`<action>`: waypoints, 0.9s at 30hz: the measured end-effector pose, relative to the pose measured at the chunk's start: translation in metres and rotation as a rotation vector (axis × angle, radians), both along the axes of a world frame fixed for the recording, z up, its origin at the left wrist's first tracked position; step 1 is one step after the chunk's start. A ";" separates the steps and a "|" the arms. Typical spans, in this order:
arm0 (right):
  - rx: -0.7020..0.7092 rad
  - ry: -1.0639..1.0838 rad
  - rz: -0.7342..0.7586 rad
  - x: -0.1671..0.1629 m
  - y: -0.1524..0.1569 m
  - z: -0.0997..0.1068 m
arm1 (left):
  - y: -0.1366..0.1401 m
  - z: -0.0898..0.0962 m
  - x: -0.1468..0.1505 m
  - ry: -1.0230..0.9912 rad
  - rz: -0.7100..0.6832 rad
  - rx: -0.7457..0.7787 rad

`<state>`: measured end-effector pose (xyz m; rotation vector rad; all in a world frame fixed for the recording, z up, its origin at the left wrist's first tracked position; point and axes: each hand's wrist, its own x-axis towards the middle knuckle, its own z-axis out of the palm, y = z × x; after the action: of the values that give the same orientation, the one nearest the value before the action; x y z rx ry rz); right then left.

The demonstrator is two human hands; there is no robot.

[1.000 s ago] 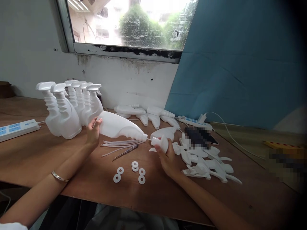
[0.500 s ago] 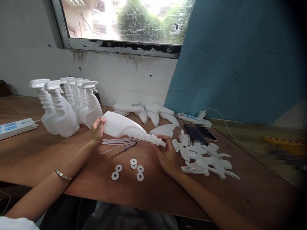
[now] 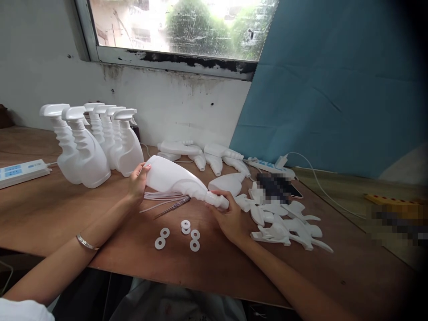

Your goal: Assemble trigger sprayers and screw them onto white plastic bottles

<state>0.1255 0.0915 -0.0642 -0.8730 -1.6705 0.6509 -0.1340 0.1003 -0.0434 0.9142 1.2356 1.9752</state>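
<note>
I hold a white plastic bottle (image 3: 174, 178) lying on its side above the wooden table (image 3: 50, 209). My left hand (image 3: 137, 183) grips its base. My right hand (image 3: 227, 216) is closed around the white spray cap (image 3: 218, 199) that sits on the bottle's neck. Below the bottle lie a bundle of thin white tubes (image 3: 160, 196), a screwdriver (image 3: 174, 207) and several white washers (image 3: 185, 225).
Several finished spray bottles (image 3: 96, 142) stand at the back left, beside a power strip (image 3: 20, 171). Empty bottles (image 3: 200, 154) lie near the wall. A pile of white trigger parts (image 3: 287, 225) and a phone (image 3: 277, 185) sit to the right.
The cap in my right hand has met the bottle's neck and now sits on it. The bottle has shifted slightly right.
</note>
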 end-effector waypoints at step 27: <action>-0.202 -0.004 0.071 0.000 -0.003 0.011 | 0.000 0.004 0.002 -0.125 -0.037 0.038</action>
<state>0.1250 0.0884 -0.0531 -0.9609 -1.6654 0.8782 -0.1322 0.1002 -0.0399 0.8128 1.1074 2.0006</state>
